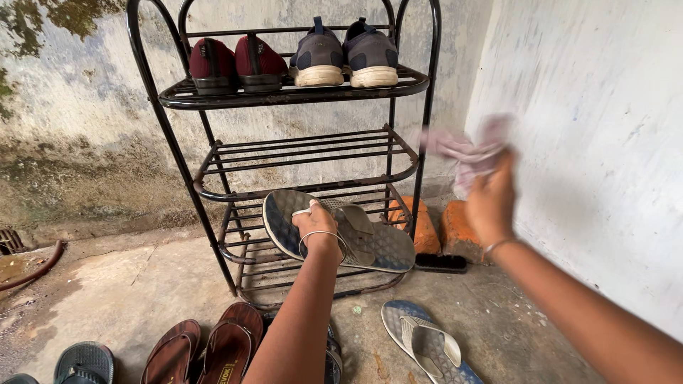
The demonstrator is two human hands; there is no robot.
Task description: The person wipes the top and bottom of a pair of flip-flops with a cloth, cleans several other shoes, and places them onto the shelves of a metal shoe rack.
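Presently, head view: left hand [316, 226] grips a grey flip-flop [340, 231] by its strap, held before the shoe rack [213, 153], at the lower shelf's front edge. Right hand [491, 201] clutches a blurred pinkish cloth [469, 149]. Flip-flop judged light, flexible; strap gives the best hold.

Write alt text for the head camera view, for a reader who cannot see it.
A person's left hand holds a grey flip-flop in front of a black metal shoe rack, while the right hand grips a blurred pale cloth. Two pairs of shoes sit on the top shelf; more sandals lie on the concrete floor.
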